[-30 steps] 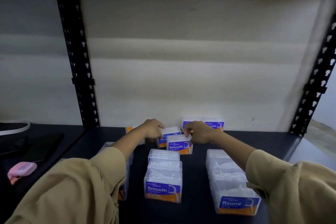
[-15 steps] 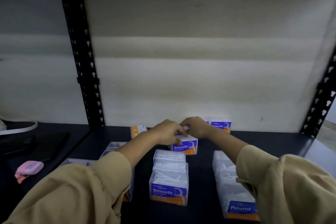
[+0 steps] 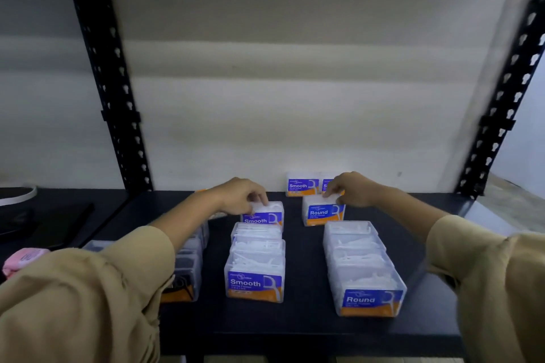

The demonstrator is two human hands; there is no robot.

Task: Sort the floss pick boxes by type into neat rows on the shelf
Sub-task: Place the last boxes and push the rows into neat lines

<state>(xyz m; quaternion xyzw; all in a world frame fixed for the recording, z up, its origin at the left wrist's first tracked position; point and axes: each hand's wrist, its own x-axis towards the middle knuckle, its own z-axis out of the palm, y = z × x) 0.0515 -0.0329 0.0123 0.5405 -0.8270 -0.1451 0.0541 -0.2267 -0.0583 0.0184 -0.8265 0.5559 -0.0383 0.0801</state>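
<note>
Fingers point(image 3: 261, 200) of left hand point(image 3: 240, 197) curled on Smooth box point(image 3: 263, 215), touching back of Smooth row point(image 3: 255, 262) | right hand point(image 3: 352, 190) pinches Round box point(image 3: 323, 211) just behind Round row point(image 3: 362, 268) | step: seating both | next: slide each flush, labels forward

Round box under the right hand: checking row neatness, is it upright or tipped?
Upright: the Round box sits flat on the shelf, label level and facing forward, right hand holding its top.

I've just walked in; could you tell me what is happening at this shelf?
A person is sorting on a black shelf. The left hand holds a clear plastic box labelled Smooth behind the middle row; the right hand holds a matching box labelled Round behind the right row. More boxes stand against the wall.
</note>
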